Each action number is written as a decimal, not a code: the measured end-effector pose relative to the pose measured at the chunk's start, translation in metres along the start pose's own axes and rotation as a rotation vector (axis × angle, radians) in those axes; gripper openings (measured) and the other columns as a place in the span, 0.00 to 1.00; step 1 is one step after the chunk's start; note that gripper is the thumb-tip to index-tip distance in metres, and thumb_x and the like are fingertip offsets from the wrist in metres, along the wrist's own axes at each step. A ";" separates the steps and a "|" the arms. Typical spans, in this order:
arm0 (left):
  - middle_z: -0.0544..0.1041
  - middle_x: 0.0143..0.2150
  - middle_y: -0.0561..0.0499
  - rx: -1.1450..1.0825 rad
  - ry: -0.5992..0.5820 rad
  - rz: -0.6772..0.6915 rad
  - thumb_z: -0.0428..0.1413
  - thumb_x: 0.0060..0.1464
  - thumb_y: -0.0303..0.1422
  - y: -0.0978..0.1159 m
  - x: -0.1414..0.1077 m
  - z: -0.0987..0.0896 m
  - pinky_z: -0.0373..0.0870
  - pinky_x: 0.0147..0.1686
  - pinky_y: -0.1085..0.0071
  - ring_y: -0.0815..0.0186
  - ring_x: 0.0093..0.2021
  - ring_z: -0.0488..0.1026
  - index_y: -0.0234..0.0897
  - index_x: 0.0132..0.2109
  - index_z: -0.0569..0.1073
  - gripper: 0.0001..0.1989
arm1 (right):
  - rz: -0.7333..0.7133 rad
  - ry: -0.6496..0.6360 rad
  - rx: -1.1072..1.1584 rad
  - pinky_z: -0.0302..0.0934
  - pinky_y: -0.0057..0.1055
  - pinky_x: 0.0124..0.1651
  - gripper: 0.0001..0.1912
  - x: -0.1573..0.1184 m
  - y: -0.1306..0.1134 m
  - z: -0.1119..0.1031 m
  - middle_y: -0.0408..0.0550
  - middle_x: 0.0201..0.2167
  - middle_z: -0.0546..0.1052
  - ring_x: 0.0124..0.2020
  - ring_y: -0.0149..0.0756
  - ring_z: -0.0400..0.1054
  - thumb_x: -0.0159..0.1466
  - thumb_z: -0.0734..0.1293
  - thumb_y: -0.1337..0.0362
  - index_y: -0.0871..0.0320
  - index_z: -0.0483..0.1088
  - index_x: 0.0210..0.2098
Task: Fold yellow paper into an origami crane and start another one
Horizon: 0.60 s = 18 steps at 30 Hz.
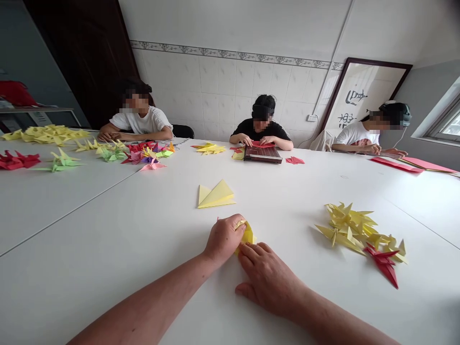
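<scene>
Bare left hand (223, 238) curls knuckles-up, fingers bunched inward. Bare right hand (268, 281) lies palm-down just below it, fingers extended toward the left, thumb out.

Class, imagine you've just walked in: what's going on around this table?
The person's left hand and right hand are folding a small piece of yellow paper on a white table. A folded yellow sheet lies ahead, and yellow and red origami cranes lie to the right. Across the table, a co-worker handles red paper on a dark slatted board.
</scene>
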<state>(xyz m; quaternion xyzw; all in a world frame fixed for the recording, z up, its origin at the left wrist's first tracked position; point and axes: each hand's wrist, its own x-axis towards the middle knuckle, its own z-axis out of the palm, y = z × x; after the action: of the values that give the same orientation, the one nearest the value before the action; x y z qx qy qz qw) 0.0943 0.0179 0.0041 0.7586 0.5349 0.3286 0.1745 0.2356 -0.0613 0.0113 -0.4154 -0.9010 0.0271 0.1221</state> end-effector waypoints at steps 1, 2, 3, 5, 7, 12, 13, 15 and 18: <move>0.68 0.19 0.59 0.007 0.002 0.001 0.48 0.51 0.30 -0.001 0.000 0.001 0.63 0.36 0.70 0.70 0.21 0.62 0.41 0.27 0.67 0.07 | 0.002 0.004 0.006 0.60 0.40 0.47 0.17 0.000 0.000 0.000 0.50 0.41 0.72 0.41 0.43 0.65 0.60 0.68 0.56 0.59 0.67 0.44; 0.68 0.19 0.59 0.016 0.000 0.001 0.48 0.51 0.28 -0.001 0.000 0.002 0.64 0.37 0.69 0.70 0.21 0.62 0.41 0.27 0.67 0.07 | 0.004 0.010 0.015 0.60 0.40 0.48 0.17 0.000 0.001 0.001 0.50 0.41 0.71 0.42 0.43 0.65 0.60 0.68 0.56 0.59 0.67 0.44; 0.67 0.18 0.60 0.024 -0.005 0.001 0.48 0.50 0.27 -0.002 0.000 0.003 0.64 0.38 0.68 0.71 0.20 0.62 0.41 0.28 0.68 0.07 | 0.003 0.019 0.028 0.59 0.40 0.49 0.18 0.000 0.001 0.001 0.50 0.42 0.71 0.43 0.43 0.65 0.60 0.68 0.56 0.58 0.67 0.45; 0.69 0.19 0.60 0.022 -0.024 -0.002 0.47 0.48 0.24 -0.005 0.000 0.003 0.65 0.39 0.67 0.70 0.20 0.63 0.41 0.29 0.69 0.09 | -0.003 0.039 0.053 0.57 0.41 0.54 0.19 -0.001 0.003 0.003 0.50 0.44 0.71 0.48 0.44 0.63 0.59 0.68 0.55 0.58 0.66 0.46; 0.74 0.25 0.57 -0.021 -0.064 0.023 0.47 0.47 0.23 -0.008 0.000 0.000 0.66 0.40 0.68 0.69 0.24 0.68 0.42 0.35 0.71 0.12 | -0.008 0.054 0.076 0.54 0.41 0.57 0.18 -0.001 0.005 0.004 0.51 0.45 0.71 0.51 0.44 0.61 0.59 0.69 0.55 0.58 0.67 0.44; 0.75 0.31 0.56 -0.128 -0.220 0.129 0.51 0.47 0.26 -0.022 -0.001 -0.021 0.66 0.39 0.71 0.69 0.30 0.69 0.41 0.37 0.73 0.10 | 0.025 0.025 0.099 0.57 0.40 0.55 0.14 -0.001 0.006 0.007 0.54 0.52 0.68 0.50 0.44 0.63 0.60 0.68 0.55 0.59 0.66 0.39; 0.73 0.29 0.57 -0.136 -0.250 0.124 0.51 0.47 0.27 -0.024 -0.001 -0.025 0.66 0.35 0.73 0.69 0.28 0.67 0.40 0.35 0.72 0.08 | 0.023 0.021 0.093 0.56 0.41 0.56 0.15 -0.001 0.007 0.007 0.56 0.54 0.67 0.52 0.45 0.62 0.60 0.67 0.55 0.59 0.66 0.40; 0.69 0.26 0.57 -0.150 -0.293 0.101 0.51 0.47 0.28 -0.028 -0.001 -0.031 0.62 0.27 0.75 0.70 0.26 0.64 0.38 0.30 0.71 0.04 | 0.017 0.012 0.087 0.54 0.43 0.58 0.17 -0.001 0.007 0.007 0.59 0.57 0.65 0.55 0.47 0.60 0.62 0.66 0.53 0.60 0.66 0.42; 0.60 0.22 0.58 -0.148 -0.309 0.066 0.51 0.47 0.30 -0.032 0.001 -0.033 0.55 0.23 0.76 0.72 0.24 0.58 0.37 0.25 0.65 0.05 | 0.018 -0.004 0.089 0.52 0.45 0.59 0.17 -0.002 0.008 0.008 0.60 0.59 0.64 0.58 0.48 0.58 0.63 0.64 0.53 0.60 0.66 0.43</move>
<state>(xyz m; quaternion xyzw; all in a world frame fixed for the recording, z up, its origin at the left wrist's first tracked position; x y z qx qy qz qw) 0.0494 0.0277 0.0089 0.8022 0.4509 0.2521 0.2992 0.2403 -0.0571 0.0022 -0.4177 -0.8954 0.0690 0.1382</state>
